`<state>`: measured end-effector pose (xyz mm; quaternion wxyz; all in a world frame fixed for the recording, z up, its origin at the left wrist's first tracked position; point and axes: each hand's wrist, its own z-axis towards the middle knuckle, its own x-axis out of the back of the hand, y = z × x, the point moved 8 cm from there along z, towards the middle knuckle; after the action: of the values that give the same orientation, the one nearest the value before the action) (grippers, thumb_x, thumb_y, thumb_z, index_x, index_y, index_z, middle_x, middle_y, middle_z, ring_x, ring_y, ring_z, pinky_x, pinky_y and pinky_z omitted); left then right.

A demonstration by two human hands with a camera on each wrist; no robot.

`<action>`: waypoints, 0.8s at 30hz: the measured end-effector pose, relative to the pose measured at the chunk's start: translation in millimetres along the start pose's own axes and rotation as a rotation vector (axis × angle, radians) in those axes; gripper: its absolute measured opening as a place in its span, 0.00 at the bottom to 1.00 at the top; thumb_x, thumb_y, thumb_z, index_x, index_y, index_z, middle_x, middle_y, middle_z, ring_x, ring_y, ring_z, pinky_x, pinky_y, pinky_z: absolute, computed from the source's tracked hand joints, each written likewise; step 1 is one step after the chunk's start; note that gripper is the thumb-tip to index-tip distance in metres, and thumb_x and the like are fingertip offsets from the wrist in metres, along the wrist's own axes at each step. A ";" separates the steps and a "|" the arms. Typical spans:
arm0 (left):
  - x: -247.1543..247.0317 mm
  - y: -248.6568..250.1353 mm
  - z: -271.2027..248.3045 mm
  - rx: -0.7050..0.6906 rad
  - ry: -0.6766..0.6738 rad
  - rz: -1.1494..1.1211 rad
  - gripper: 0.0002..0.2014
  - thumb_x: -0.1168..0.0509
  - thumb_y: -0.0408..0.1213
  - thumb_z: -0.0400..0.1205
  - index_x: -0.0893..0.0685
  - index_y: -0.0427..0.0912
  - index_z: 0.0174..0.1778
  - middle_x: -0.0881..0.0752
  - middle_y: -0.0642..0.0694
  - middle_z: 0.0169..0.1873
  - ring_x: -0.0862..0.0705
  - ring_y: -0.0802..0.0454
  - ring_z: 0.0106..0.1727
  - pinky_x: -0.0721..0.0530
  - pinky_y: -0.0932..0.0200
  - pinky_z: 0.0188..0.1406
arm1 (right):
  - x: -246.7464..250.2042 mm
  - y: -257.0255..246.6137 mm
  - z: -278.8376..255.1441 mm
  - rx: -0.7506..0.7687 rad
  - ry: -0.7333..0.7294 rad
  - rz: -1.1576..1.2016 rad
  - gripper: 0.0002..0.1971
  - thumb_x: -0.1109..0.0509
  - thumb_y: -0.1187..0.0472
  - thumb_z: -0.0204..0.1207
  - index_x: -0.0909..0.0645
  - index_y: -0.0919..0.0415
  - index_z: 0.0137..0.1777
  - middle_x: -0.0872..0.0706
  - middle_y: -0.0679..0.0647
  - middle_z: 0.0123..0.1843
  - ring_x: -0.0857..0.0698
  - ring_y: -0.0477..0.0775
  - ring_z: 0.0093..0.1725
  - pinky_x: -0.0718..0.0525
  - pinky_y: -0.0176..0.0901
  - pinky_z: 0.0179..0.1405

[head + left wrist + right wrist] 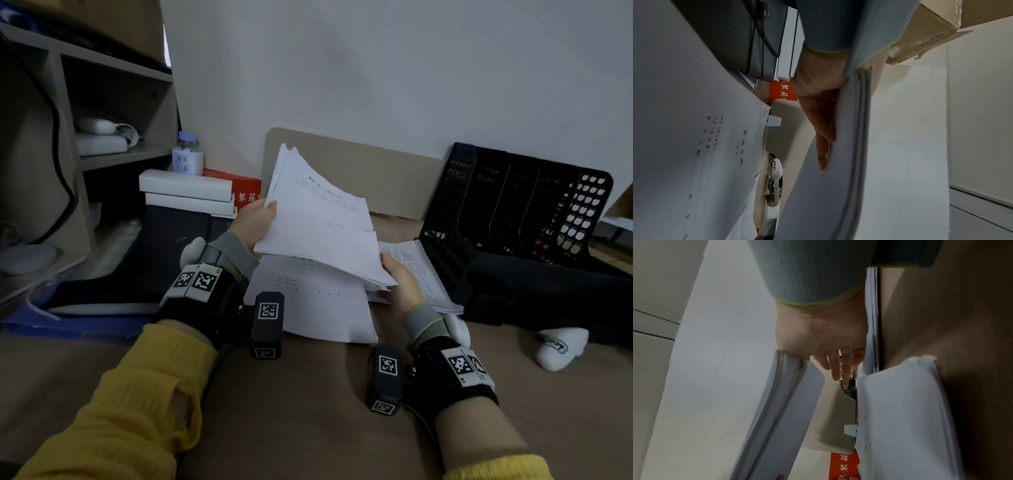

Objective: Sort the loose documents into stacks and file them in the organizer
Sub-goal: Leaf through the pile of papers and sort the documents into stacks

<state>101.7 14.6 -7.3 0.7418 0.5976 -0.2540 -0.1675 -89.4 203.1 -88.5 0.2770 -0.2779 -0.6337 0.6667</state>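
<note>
- The head view looks forward and down from above the desk, at a middle distance, toward the wall.
- The left wrist view looks along the left hand, very near (the picture appears turned sideways).
- The right wrist view looks along the right hand, equally near.
- All three share the held sheaf of papers and the orange box.

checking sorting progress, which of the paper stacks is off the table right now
The fanned stack held up by both hands, left hand and right hand. The other two stacks lie flat on the table.
</note>
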 end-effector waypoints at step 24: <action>0.1 1.8 1.5 -0.040 -0.032 0.053 0.19 0.49 0.43 0.90 0.24 0.38 0.71 0.18 0.41 0.59 0.19 0.44 0.56 0.22 0.54 0.58 | 0.5 -28.4 -14.8 0.247 0.006 0.053 0.26 0.34 0.75 0.78 0.25 0.53 0.73 0.12 0.54 0.53 0.12 0.43 0.44 0.14 0.32 0.44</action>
<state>100.8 13.8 -5.3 0.7537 0.5730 -0.2779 -0.1624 -78.6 214.9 -60.8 0.2936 -0.2602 -0.5382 0.7459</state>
